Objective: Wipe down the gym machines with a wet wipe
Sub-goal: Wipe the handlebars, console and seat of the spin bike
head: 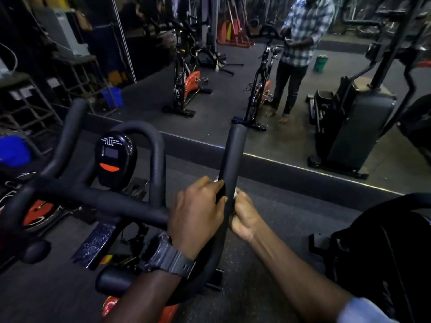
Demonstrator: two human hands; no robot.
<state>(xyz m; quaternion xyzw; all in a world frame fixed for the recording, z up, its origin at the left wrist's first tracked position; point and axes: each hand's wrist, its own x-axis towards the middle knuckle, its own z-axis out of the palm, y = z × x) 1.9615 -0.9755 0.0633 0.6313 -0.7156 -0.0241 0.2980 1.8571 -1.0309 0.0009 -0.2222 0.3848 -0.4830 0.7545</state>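
Both forearms reach in from the bottom edge, a black wristwatch (166, 255) strapped on the left one. The left hand (197, 214) curls round the right handlebar prong (229, 173) of a black exercise bike, fingers wrapped over the padded grip from its left side. The right hand (243, 214) clamps the same prong from the opposite side, just beside the left, with a white wet wipe (236, 193) pinched between its fingers and the padding; only a small corner of the wipe shows above the knuckles, and another scrap peeks out behind the left hand's fingertips.

Left of the grip, past the looped centre bar, sits the bike's oval console (114, 157) with its orange button. Farther left a blue bin (14, 151) stands on the floor; I cannot tell what is in it. Beyond the grip a wall mirror (233, 94) begins at a low dark ledge, close ahead of the prong's tip, and shows a small green bucket (320, 62), contents unseen. Right of the grip a strip of bare rubber floor (291, 210) runs to a black padded machine (382, 248).
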